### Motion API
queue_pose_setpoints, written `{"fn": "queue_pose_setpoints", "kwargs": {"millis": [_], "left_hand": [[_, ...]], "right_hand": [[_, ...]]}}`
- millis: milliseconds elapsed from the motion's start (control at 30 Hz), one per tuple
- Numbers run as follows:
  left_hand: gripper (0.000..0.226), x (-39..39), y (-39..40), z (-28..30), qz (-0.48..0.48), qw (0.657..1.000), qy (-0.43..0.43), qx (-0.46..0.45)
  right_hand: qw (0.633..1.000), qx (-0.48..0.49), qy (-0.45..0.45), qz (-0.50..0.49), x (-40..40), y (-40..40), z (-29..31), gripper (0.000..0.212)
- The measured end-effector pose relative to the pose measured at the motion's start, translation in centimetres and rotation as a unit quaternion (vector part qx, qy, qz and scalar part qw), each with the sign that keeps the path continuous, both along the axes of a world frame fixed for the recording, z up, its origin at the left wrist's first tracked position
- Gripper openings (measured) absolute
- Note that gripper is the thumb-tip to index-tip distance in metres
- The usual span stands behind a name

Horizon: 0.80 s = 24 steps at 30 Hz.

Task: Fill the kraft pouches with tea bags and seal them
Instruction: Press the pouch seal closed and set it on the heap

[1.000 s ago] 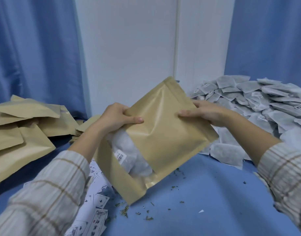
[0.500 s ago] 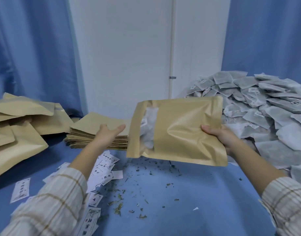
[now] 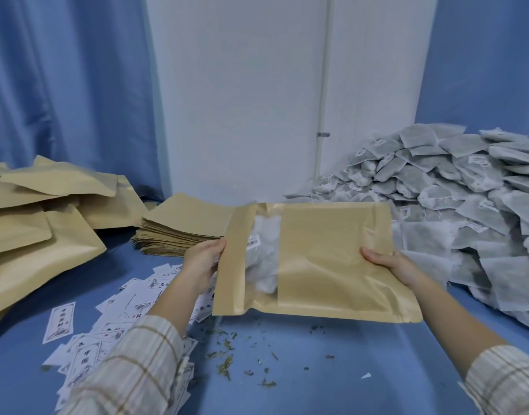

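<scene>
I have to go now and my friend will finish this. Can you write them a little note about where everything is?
Left hand grips the left edge of the filled tan kraft pouch with a clear window; right hand grips its right edge, above the blue table.
Done: white tea bags show through the window.
Whether it is sealed cannot be told.
Left: flat stack of empty kraft pouches behind the left hand; grey-white heap of tea bags at right; pile of filled kraft pouches at far left.

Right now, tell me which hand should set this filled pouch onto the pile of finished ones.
Probably left. The left hand grips the pouch at its left edge, nearer the finished pouches at the table's left. The right hand holds the far edge, by the tea bags.
</scene>
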State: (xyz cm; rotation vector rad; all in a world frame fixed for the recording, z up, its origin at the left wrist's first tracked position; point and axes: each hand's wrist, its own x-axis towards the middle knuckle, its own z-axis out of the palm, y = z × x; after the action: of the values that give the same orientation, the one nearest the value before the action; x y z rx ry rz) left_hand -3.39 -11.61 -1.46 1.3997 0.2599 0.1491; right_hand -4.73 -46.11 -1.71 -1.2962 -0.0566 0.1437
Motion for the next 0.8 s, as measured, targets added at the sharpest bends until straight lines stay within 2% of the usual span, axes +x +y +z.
{"fn": "queue_pose_setpoints", "kwargs": {"millis": [100,200,267,333,367,433,467,533,633,800], "left_hand": [[0.022,0.2,1.7,-0.9,0.094,0.993,0.019,0.075],[0.022,-0.3,3.8,-1.4,0.213,0.956,0.039,0.196],[0.02,-0.8,4.7,-1.7,0.209,0.956,0.044,0.201],[0.008,-1.1,4.8,-2.0,0.149,0.966,0.044,0.207],[0.01,-1.1,4.8,-2.2,0.121,0.971,0.044,0.201],[0.036,-0.7,5.2,-2.3,0.09,0.985,0.038,0.145],[0.04,-0.9,5.3,-2.0,0.079,0.992,0.036,0.094],[0.029,-1.5,6.0,-1.2,0.048,0.997,0.042,-0.039],[0.046,-2.5,7.3,-0.9,-0.008,0.982,0.038,-0.185],[0.063,-3.9,8.1,-1.8,-0.114,0.938,-0.086,-0.315]], "right_hand": [[1.0,-0.002,-0.003,0.007,0.4,1.8,0.2,0.046],[1.0,0.021,-0.008,0.01,0.8,2.6,0.6,0.043],[0.999,0.042,-0.012,0.006,1.0,3.1,0.7,0.039],[0.999,0.046,-0.015,0.008,1.3,4.0,0.8,0.035],[0.999,0.042,-0.019,0.01,1.4,4.5,0.8,0.034],[0.999,0.034,-0.028,0.011,1.5,5.6,0.9,0.031],[0.999,0.034,-0.031,0.008,1.5,6.1,1.0,0.03],[0.999,0.041,-0.028,0.006,1.4,6.6,1.0,0.031],[0.997,0.074,-0.016,0.014,1.4,7.2,0.5,0.036],[0.992,0.117,0.007,0.037,1.1,10.2,0.1,0.053]]}}
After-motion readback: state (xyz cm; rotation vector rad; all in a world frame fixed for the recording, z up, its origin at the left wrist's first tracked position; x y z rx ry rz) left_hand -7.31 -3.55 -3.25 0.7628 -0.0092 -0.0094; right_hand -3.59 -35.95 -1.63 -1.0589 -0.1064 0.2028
